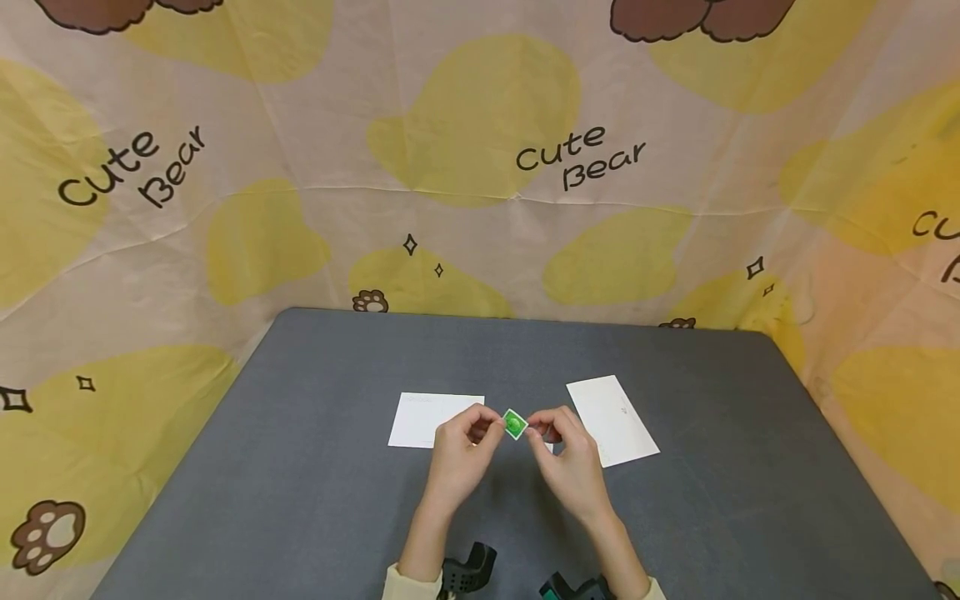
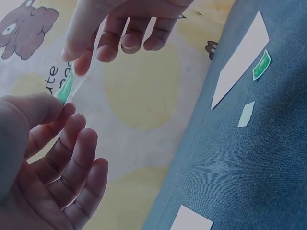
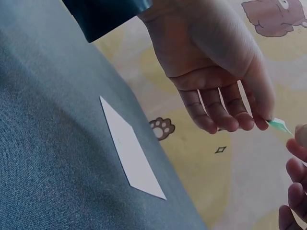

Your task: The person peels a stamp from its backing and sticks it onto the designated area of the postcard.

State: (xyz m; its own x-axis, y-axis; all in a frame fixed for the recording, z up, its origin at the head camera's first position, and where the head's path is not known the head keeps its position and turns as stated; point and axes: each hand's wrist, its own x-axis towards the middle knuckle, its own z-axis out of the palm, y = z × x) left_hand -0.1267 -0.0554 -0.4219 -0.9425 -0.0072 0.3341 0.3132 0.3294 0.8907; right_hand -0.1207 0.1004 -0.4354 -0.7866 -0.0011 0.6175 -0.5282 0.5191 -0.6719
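Observation:
A small green sticker [image 1: 515, 424] with a white border is held up between both hands above the dark table. My left hand [image 1: 461, 454] pinches its left corner between thumb and forefinger. With thumb and fingertips my right hand [image 1: 568, 467] pinches the opposite corner. In the left wrist view the sticker [image 2: 66, 87] looks bent, the left hand [image 2: 60, 158] below it and the right hand [image 2: 129, 24] above. The right wrist view shows the right hand [image 3: 220, 72] at one end of the sticker [image 3: 279, 126]; the left fingers [image 3: 297, 179] are partly cut off.
A white card [image 1: 431, 419] lies behind the left hand, and another white card [image 1: 615, 421] lies slanted at the right. A second green sticker [image 2: 262, 64] and a small pale scrap [image 2: 246, 114] lie on the table [image 1: 337, 500]. A printed cloth [image 1: 465, 125] hangs behind.

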